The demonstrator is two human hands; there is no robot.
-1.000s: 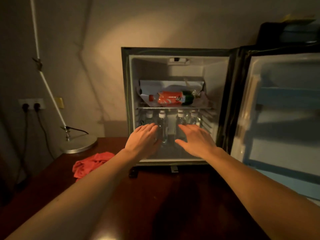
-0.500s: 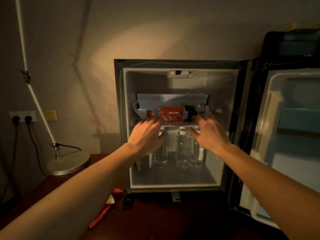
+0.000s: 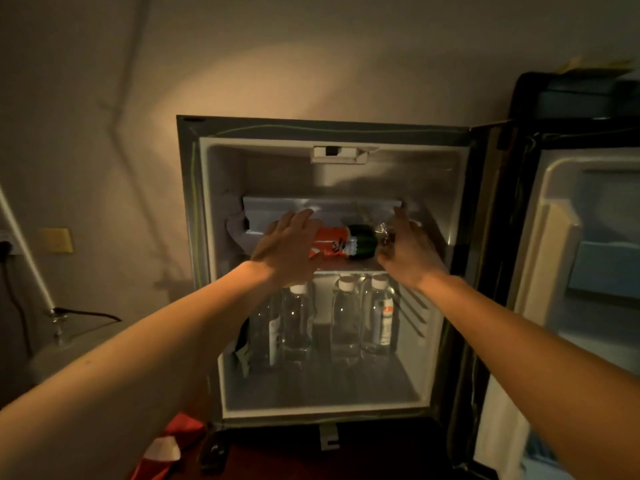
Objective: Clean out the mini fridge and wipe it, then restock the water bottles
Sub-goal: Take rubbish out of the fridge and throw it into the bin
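Observation:
The mini fridge (image 3: 194, 209) stands open on a dark wooden table. On its upper shelf lies a soda bottle (image 3: 341, 242) with an orange label and dark green end, in front of a grey ice tray (image 3: 332, 207). My left hand (image 3: 287, 247) reaches over the bottle's left end with fingers extended. My right hand (image 3: 408, 247) is at the shelf's right side, beside a crinkled clear wrapper (image 3: 382, 233); its fingers are partly hidden. Several clear water bottles (image 3: 346, 320) with white caps stand on the fridge floor below.
The fridge door (image 3: 568, 271) hangs open at the right. A red cloth (image 3: 166, 445) lies on the table at the fridge's lower left. A lamp base (image 3: 62, 348) with a white arm and wall sockets sit at the far left.
Both hands rose from the lower compartment to the upper shelf and reached further in over the soda bottle. The camera moved closer and lower to the fridge.

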